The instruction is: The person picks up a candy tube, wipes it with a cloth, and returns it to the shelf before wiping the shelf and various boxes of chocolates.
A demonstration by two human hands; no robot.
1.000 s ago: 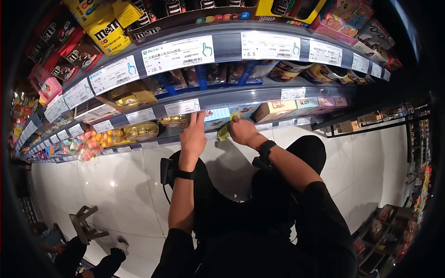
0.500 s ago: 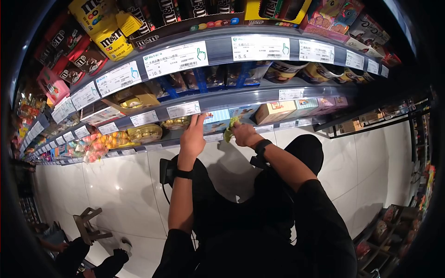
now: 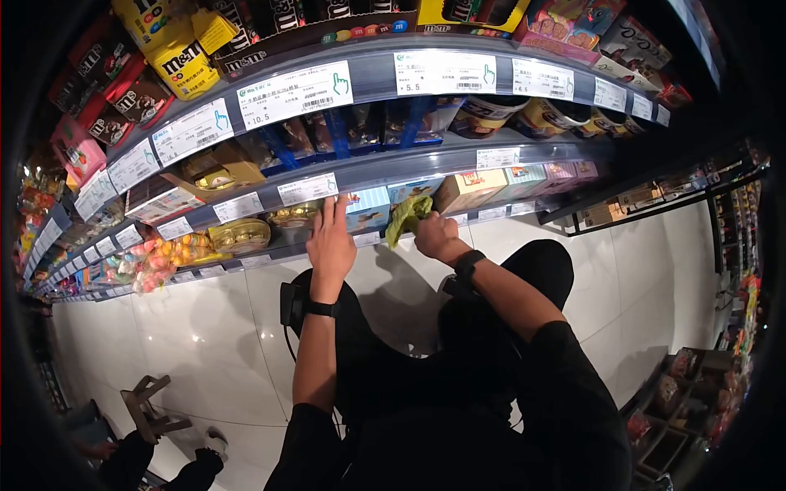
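Note:
My right hand (image 3: 440, 239) is closed around a crumpled yellow-green cloth (image 3: 407, 221), which hangs at the front of the bottom shelf. Behind the cloth stands a blue box (image 3: 414, 189), partly covered by it. My left hand (image 3: 331, 250) is open, fingers stretched forward, with the tips at the lower edge of a price label (image 3: 308, 189) on the shelf above. Just right of those fingers is a light-blue striped box (image 3: 368, 206). Gold-coloured packs in clear plastic (image 3: 296, 215) sit to the left, partly behind the hand.
Cream box (image 3: 473, 190) and pastel boxes (image 3: 526, 177) line the bottom shelf at right. Above runs a labelled shelf edge (image 3: 368, 168). Round plastic tubs (image 3: 239, 236) stand at left. On the tiled floor are a wooden stool (image 3: 147, 409) and another person's shoe (image 3: 215, 443).
The cloth now hangs larger and more spread from my right hand. The shelves have shifted slightly left in view, and the light-blue box shows more fully beside my left hand.

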